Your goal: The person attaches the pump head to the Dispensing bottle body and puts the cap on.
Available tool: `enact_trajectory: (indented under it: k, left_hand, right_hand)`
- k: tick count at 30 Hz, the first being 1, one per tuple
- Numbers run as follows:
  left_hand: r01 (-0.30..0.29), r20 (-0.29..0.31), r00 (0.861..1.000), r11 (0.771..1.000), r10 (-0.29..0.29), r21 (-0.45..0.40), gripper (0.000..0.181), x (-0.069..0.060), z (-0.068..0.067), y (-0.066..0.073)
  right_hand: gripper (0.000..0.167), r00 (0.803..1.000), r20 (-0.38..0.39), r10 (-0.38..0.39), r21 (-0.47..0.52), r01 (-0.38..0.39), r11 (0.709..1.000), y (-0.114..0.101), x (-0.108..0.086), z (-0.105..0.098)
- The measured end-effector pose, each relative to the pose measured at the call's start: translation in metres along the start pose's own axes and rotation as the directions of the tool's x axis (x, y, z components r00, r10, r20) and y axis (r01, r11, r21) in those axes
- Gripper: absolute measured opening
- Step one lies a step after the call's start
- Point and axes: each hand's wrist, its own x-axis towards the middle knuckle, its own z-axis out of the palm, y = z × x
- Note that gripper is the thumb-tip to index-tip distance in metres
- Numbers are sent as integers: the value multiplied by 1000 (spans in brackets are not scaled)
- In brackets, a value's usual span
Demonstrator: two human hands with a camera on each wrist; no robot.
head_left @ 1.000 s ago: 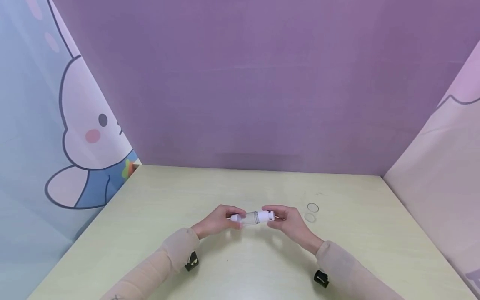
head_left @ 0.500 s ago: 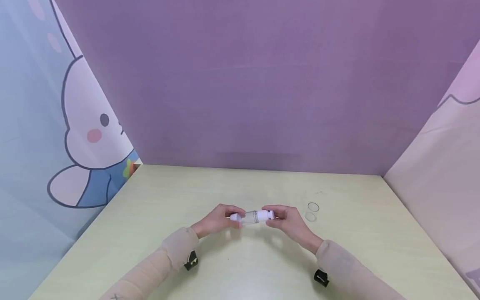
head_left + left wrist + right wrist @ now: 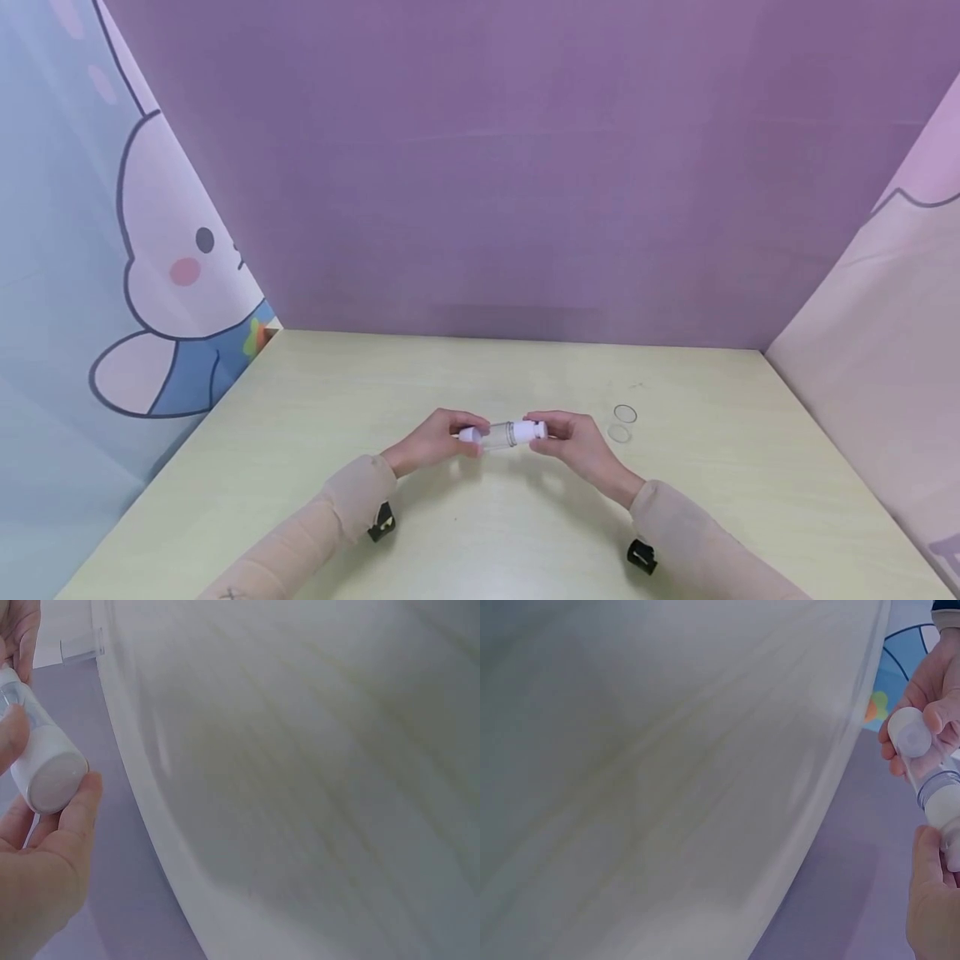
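Note:
In the head view a slim bottle with a clear body [image 3: 497, 436] is held nearly level between the two hands, above the table. My left hand [image 3: 433, 442] grips its white bottom end [image 3: 470, 435] with thumb and fingers. At the other end, my right hand [image 3: 576, 443] pinches the white top part [image 3: 527, 431]. The left wrist view shows the round white base [image 3: 57, 778] between the left thumb and fingers. Threads ring the neck beside the white collar [image 3: 943, 805] in the right wrist view. Part of the top is hidden by the right fingers.
A clear see-through cylinder [image 3: 622, 424], like a cap, is on the pale wooden table [image 3: 420, 367] right of the right hand. Purple cloth [image 3: 480, 183] hangs behind the table. Printed curtains [image 3: 67, 275] stand at both sides.

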Motion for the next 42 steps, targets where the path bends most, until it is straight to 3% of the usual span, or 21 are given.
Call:
enact_trajectory:
  k: [13, 33, 42]
  left_hand:
    - [-10, -3, 1000, 1000, 10, 6, 37, -1, -1, 4]
    - [-13, 3, 1000, 1000, 13, -15, 37, -3, 1, 4]
    - [-18, -1, 1000, 1000, 18, -23, 36, -3, 2, 2]
  right_hand:
    - [40, 999, -36, -9, -50, 8, 999, -3, -2, -1]
    - [40, 999, -49, 1, -40, -3, 999, 0, -3, -1]
    - [43, 1000, 17, -26, 18, 26, 1000, 1, -4, 0]
